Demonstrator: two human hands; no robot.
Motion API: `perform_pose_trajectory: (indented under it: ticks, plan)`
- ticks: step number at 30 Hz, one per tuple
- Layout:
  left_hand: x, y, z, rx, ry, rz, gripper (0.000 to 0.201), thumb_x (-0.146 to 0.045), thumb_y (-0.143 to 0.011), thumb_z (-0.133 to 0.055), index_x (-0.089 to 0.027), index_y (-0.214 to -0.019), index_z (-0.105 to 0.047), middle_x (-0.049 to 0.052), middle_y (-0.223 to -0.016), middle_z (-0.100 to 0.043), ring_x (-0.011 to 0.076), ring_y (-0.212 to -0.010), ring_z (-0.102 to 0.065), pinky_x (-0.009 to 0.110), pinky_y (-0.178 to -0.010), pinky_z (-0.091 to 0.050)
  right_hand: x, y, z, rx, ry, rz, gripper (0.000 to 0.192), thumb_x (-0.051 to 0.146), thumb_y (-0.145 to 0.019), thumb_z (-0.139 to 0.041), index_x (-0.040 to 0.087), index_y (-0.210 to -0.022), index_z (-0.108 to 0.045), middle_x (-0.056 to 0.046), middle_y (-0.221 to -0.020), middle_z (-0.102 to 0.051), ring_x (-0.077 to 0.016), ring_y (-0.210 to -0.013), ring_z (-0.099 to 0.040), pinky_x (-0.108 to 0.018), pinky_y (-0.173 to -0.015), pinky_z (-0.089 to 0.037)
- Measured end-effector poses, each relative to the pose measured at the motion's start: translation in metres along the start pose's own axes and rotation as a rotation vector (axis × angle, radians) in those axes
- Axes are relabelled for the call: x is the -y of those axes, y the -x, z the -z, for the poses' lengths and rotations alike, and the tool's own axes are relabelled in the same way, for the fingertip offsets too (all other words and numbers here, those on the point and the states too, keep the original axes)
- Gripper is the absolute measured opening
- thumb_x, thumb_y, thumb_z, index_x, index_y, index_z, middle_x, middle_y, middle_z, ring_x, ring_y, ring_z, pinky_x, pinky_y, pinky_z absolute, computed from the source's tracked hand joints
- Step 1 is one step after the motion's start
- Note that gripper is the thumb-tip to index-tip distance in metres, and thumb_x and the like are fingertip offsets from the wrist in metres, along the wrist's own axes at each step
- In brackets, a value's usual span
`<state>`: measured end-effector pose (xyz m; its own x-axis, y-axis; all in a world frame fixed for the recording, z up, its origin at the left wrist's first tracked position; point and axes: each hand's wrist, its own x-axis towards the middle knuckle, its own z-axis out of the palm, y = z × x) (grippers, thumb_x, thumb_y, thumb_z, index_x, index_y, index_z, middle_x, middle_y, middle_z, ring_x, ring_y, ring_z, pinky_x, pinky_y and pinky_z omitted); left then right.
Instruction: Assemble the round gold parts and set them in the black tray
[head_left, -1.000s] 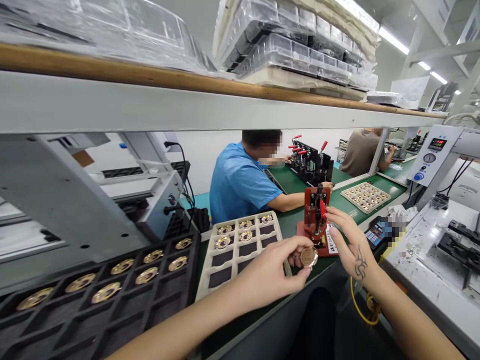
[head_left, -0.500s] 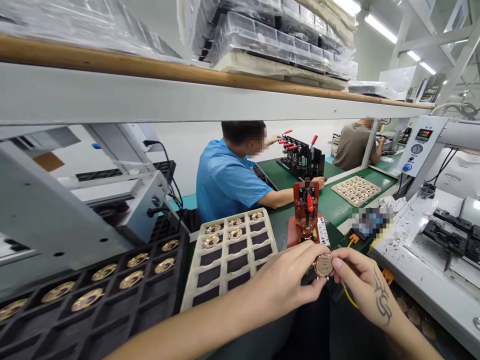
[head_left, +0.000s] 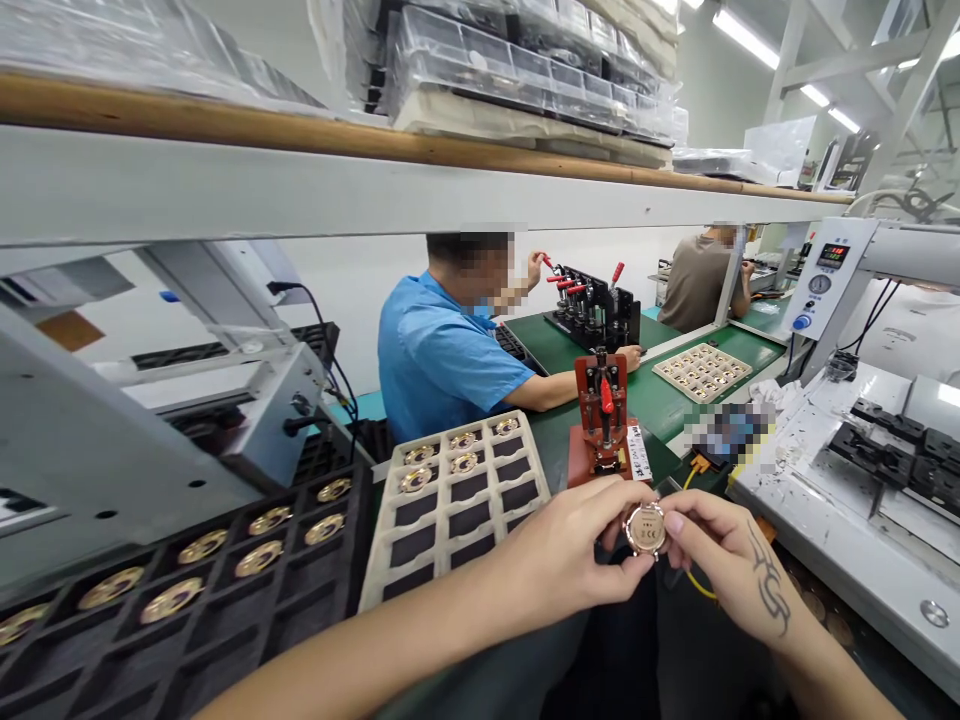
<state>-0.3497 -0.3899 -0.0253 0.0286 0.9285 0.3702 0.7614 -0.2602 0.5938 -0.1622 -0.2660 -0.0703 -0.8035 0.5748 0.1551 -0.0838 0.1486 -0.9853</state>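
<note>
A round rose-gold watch case [head_left: 645, 529] faces me with its engraved back, held between both hands. My left hand [head_left: 589, 545] grips it from the left, fingers over the top edge and thumb beneath. On the opposite side, my right hand [head_left: 712, 540] pinches its edge between thumb and fingers. Just beyond the hands stands a red toggle press [head_left: 601, 410] with a red lever. To the left lies a cream tray [head_left: 452, 592] with several gold watch parts in its far pockets. A black tray [head_left: 300, 600] nearer the left edge holds more gold rings.
Across the green bench a co-worker in a blue shirt [head_left: 450, 345] works at a black clamp fixture [head_left: 592, 305]. Another cream tray [head_left: 701, 373] lies farther right. A white machine [head_left: 862, 480] borders my right side; a loaded shelf [head_left: 420, 185] crosses above.
The view has shifted slightly, so the surroundings sit a little farther left. The watch case stays in both hands. The co-worker's raised hand has moved up with a red lever.
</note>
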Motion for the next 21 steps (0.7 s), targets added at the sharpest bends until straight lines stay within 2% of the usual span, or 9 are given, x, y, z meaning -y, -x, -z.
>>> perform_pose_trajectory:
  ticks: [3, 8, 10, 13, 14, 15, 17, 18, 21]
  plan:
    - [-0.002, 0.002, 0.001, 0.009, 0.012, 0.018, 0.034, -0.017, -0.087, -0.072, -0.023, -0.121, -0.069, 0.0, -0.092, -0.069, 0.0159, -0.073, -0.064, 0.027, -0.067, -0.051, -0.003, 0.0, -0.001, 0.001, -0.029, -0.014, 0.034, 0.053, -0.103, -0.072, 0.021, -0.109, -0.081, -0.002, -0.083, -0.072, -0.0148, -0.072, -0.064, -0.027, -0.067, -0.05]
    - [-0.002, 0.008, 0.005, 0.013, 0.076, 0.055, 0.037, -0.016, -0.089, -0.072, -0.025, -0.125, -0.07, 0.003, -0.105, -0.073, 0.0174, -0.083, -0.069, 0.03, -0.078, -0.056, -0.009, -0.002, -0.006, 0.016, -0.09, -0.026, 0.036, 0.055, -0.101, -0.075, 0.02, -0.106, -0.08, -0.002, -0.083, -0.073, -0.0148, -0.07, -0.064, -0.026, -0.065, -0.051]
    - [-0.001, 0.014, 0.001, 0.018, 0.223, 0.133, 0.036, -0.019, -0.091, -0.075, -0.025, -0.127, -0.069, 0.004, -0.11, -0.074, 0.0194, -0.092, -0.073, 0.032, -0.084, -0.059, -0.011, -0.002, -0.01, 0.029, -0.089, -0.017, 0.036, 0.055, -0.101, -0.075, 0.02, -0.106, -0.079, -0.002, -0.082, -0.073, -0.015, -0.07, -0.064, -0.026, -0.065, -0.052]
    - [0.008, 0.028, -0.011, 0.008, 0.608, 0.295, 0.039, -0.031, -0.096, -0.077, -0.022, -0.131, -0.063, 0.006, -0.108, -0.077, 0.0207, -0.092, -0.078, 0.035, -0.085, -0.064, -0.017, 0.001, -0.016, 0.056, 0.02, -0.021, 0.036, 0.055, -0.101, -0.073, 0.021, -0.111, -0.081, -0.003, -0.085, -0.077, -0.0174, -0.074, -0.069, -0.026, -0.07, -0.057]
    - [0.015, 0.034, -0.013, -0.013, 0.649, 0.344, 0.038, -0.034, -0.097, -0.078, -0.02, -0.13, -0.064, 0.006, -0.104, -0.078, 0.0204, -0.089, -0.079, 0.034, -0.082, -0.065, -0.02, 0.003, -0.018, 0.067, 0.084, -0.022, 0.037, 0.056, -0.102, -0.072, 0.022, -0.113, -0.082, -0.005, -0.088, -0.08, -0.0193, -0.078, -0.073, -0.027, -0.074, -0.06]
    - [0.025, 0.041, -0.013, -0.047, 0.6, 0.398, 0.036, -0.035, -0.096, -0.079, -0.019, -0.125, -0.066, 0.006, -0.1, -0.08, 0.0203, -0.085, -0.08, 0.033, -0.08, -0.066, -0.024, 0.004, -0.018, 0.079, 0.156, -0.02, 0.038, 0.057, -0.101, -0.071, 0.023, -0.114, -0.083, -0.007, -0.093, -0.082, -0.0216, -0.083, -0.076, -0.028, -0.078, -0.062]
    - [0.052, 0.06, 0.003, -0.148, 0.309, 0.532, 0.026, -0.033, -0.094, -0.083, -0.017, -0.113, -0.072, 0.005, -0.097, -0.082, 0.0208, -0.087, -0.081, 0.031, -0.081, -0.065, -0.037, 0.005, -0.014, 0.113, 0.298, -0.014, 0.039, 0.059, -0.097, -0.073, 0.025, -0.113, -0.086, -0.009, -0.104, -0.086, -0.0267, -0.094, -0.081, -0.029, -0.083, -0.065]
    - [0.067, 0.073, 0.018, -0.223, 0.154, 0.612, 0.022, -0.03, -0.094, -0.083, -0.018, -0.11, -0.074, 0.006, -0.099, -0.083, 0.0217, -0.092, -0.081, 0.031, -0.084, -0.065, -0.045, 0.005, -0.009, 0.132, 0.357, -0.011, 0.039, 0.059, -0.094, -0.075, 0.027, -0.111, -0.087, -0.01, -0.109, -0.087, -0.0288, -0.097, -0.082, -0.03, -0.084, -0.066]
    - [0.113, 0.129, 0.087, -0.432, -0.146, 0.824, 0.014, -0.023, -0.103, -0.07, -0.017, -0.115, -0.075, 0.011, -0.119, -0.081, 0.0262, -0.117, -0.075, 0.042, -0.106, -0.06, -0.077, 0.007, 0.009, 0.191, 0.448, -0.037, 0.038, 0.059, -0.087, -0.08, 0.029, -0.108, -0.09, -0.009, -0.112, -0.088, -0.0318, -0.1, -0.084, -0.028, -0.083, -0.068]
